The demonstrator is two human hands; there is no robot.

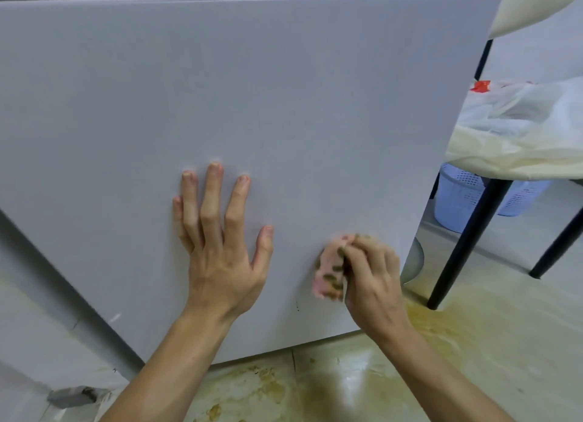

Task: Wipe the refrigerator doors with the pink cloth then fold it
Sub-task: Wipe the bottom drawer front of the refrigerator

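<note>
Left hand (217, 248) flat, fingers spread on pale grey fridge door (252, 106); right hand (369, 273) grips bunched pink patterned cloth (329, 268) against door.

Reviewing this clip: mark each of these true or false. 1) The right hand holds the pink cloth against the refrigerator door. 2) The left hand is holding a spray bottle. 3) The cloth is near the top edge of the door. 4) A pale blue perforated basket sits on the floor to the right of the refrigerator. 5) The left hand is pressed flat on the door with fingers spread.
1) True: the right hand bunches the pink cloth on the refrigerator door.
2) False: the left hand holds nothing.
3) False: the cloth is low on the door, near its lower right corner.
4) True: the basket sits there, behind a black chair leg.
5) True.
</note>
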